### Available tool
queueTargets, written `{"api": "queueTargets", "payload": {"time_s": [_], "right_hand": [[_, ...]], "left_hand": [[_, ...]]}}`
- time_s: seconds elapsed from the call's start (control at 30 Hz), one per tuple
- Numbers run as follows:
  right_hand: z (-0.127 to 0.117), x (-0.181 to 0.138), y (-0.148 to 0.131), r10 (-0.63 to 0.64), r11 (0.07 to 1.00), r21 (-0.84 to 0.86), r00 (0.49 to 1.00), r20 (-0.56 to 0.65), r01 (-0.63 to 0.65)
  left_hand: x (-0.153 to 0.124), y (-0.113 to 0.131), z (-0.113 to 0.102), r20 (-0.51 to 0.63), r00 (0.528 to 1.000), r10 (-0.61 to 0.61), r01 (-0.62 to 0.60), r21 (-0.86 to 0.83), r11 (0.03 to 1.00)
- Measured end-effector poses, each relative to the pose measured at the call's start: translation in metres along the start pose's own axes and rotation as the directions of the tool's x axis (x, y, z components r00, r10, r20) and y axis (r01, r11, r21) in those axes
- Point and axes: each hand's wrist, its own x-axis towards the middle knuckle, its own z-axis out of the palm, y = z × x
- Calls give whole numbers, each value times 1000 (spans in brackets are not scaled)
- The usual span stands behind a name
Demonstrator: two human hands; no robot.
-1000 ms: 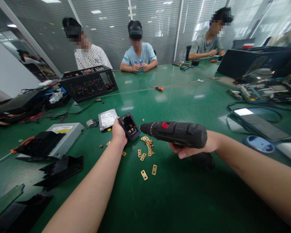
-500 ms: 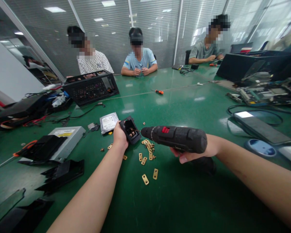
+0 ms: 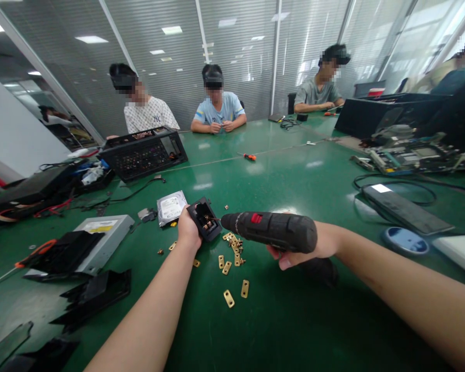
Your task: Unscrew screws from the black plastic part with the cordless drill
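Observation:
My left hand (image 3: 188,231) is closed round a small black plastic housing (image 3: 204,220) with brass terminals inside, tilted up off the green table (image 3: 287,175). My right hand (image 3: 312,247) grips a black cordless electric screwdriver (image 3: 273,231) with a red switch. Its bit points left into the open face of the housing. Below and between the hands lie several small brass plates and screws (image 3: 232,258). A silver hard drive (image 3: 171,206) rests just left of my left hand.
A black computer case (image 3: 143,152) stands at the back left. An optical drive (image 3: 101,237) and black plastic panels (image 3: 95,292) lie at the left. Circuit boards (image 3: 411,152), a dark flat device (image 3: 406,209) and cables are at the right. Three people sit across the table; an orange screwdriver (image 3: 249,156) lies mid-table.
The view has tipped upward, so hands and table items sit lower in the picture. Both hands keep their grip, with the bit still at the housing.

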Motion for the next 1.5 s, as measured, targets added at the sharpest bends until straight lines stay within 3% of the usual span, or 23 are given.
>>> {"api": "queueTargets", "payload": {"time_s": [0.83,1.1,1.3,1.5], "right_hand": [[0,1,2,-74,996,-41,997,-15,73],[-1,2,4,-15,1000,17,1000,15,15],[-1,5,8,-126,989,-74,992,-2,125],[-3,6,7,-115,989,-86,993,31,117]], "left_hand": [[-8,4,6,-35,999,-18,19,30,999],[-8,5,6,-38,999,-27,28,24,999],[-6,5,7,-51,999,-8,10,30,1000],[0,2,5,-40,999,4,-4,7,1000]]}}
